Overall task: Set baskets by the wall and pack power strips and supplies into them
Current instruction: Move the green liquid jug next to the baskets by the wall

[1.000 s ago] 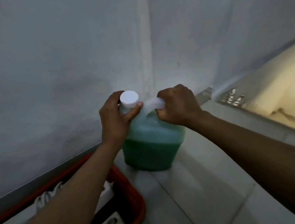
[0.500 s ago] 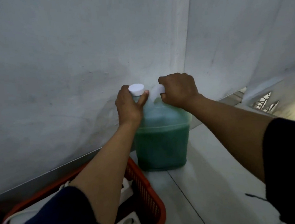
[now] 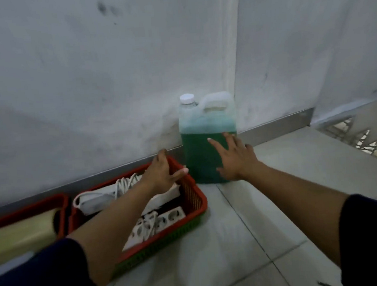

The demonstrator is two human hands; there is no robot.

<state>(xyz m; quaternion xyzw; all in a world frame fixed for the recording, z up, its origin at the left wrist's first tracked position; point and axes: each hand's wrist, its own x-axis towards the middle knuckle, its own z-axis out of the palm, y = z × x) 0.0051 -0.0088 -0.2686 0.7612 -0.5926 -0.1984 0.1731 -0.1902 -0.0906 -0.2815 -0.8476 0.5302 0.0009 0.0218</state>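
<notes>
A clear jug of green liquid (image 3: 206,123) with a white cap stands upright on the tiled floor against the wall. My right hand (image 3: 235,159) hovers in front of its lower part, fingers spread, holding nothing. My left hand (image 3: 162,170) is open above the far corner of a red basket (image 3: 197,200) that stands by the wall. Inside that basket lie white power strips (image 3: 157,222) and coiled white cable (image 3: 125,182). My left forearm hides part of the basket's contents.
A second red basket (image 3: 26,212) stands at the left by the wall, holding a pale yellowish roll (image 3: 19,235). A metal skirting strip (image 3: 276,124) runs along the wall base. A patterned railing or vent (image 3: 354,138) sits at the right over a drop.
Both hands have let go of the jug's cap and handle and pulled back and down. The view has pulled back, showing both baskets.
</notes>
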